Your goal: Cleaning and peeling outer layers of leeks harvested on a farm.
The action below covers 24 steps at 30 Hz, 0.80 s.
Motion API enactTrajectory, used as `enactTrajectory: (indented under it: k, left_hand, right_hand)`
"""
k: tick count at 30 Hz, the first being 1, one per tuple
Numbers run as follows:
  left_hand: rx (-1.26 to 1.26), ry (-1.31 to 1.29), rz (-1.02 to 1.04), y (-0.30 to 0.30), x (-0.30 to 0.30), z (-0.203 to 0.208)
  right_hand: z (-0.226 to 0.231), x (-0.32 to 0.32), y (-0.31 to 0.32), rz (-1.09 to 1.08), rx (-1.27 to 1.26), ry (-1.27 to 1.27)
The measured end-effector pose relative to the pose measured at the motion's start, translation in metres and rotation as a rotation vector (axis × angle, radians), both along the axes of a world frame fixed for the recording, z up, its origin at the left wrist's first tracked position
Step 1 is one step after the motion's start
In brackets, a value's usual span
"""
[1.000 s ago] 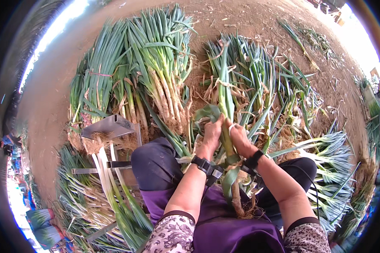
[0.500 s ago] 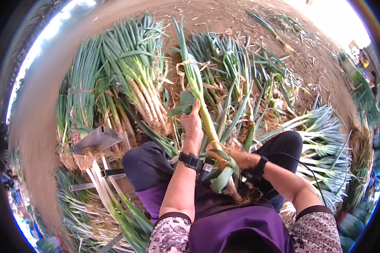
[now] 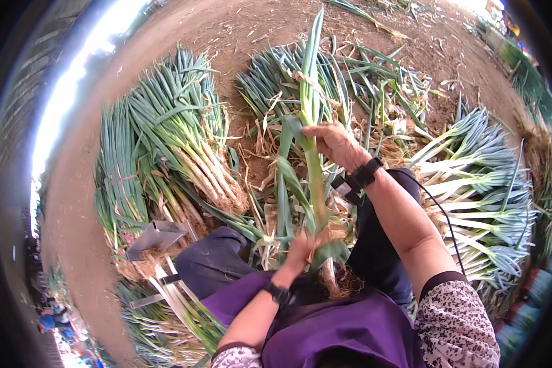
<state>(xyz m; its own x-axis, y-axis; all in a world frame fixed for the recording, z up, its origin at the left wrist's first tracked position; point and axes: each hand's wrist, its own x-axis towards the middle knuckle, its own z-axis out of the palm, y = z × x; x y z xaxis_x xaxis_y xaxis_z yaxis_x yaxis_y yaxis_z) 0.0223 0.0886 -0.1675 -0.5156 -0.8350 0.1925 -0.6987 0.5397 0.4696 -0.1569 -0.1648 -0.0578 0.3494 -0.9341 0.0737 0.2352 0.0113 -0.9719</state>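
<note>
A long green onion [image 3: 314,175] stands nearly upright before me, its green leaves pointing away and its rooted white base near my lap. My left hand [image 3: 299,250], slightly blurred, is closed round the lower stalk, just above the roots. Higher up, my right hand [image 3: 336,146] pinches the onion where the leaves branch, its fingertips at a loosened outer leaf [image 3: 291,129]. Stripped leaves [image 3: 294,184] hang down along the stalk's left side. Another peeled layer is bunched round the base beside my left hand. The far side of both grips is hidden.
Bundled green onions [image 3: 184,116] lie at left, with a metal bracket [image 3: 156,236] by their roots. Leafy onions and scraps [image 3: 270,83] cover the ground ahead. Cleaned onions [image 3: 478,184] are piled at right; more stalks [image 3: 159,319] lie lower left. A black cable [image 3: 444,214] runs along my right arm.
My left hand has moved from the upper stalk down to the base. My right hand has gone from the base up to the leaves. More outer leaf now hangs loose.
</note>
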Motion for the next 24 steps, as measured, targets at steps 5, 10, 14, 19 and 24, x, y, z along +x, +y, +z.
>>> enactTrajectory:
  k: [5,10,14,19,24]
  left_hand:
    - [0.437,0.035,0.610,-0.041,0.024,0.087]
    - [0.368,0.602,0.367,-0.164,0.007,0.191]
    - [1.088,1.305,0.343,-0.163,-0.055,0.232]
    - [0.276,0.747,0.390,-0.151,-0.090,0.241]
    - [0.758,1.192,0.443,-0.166,-0.090,0.237]
  right_hand:
    - [0.052,-0.020,-0.004,0.071,0.227,-0.116]
    - [0.062,-0.019,0.009,0.000,0.206,-0.031]
    - [0.088,-0.019,0.020,-0.024,0.312,-0.107]
    - [0.095,-0.028,0.017,-0.160,0.254,0.137]
    - [0.111,-0.033,0.029,-0.192,0.175,0.070]
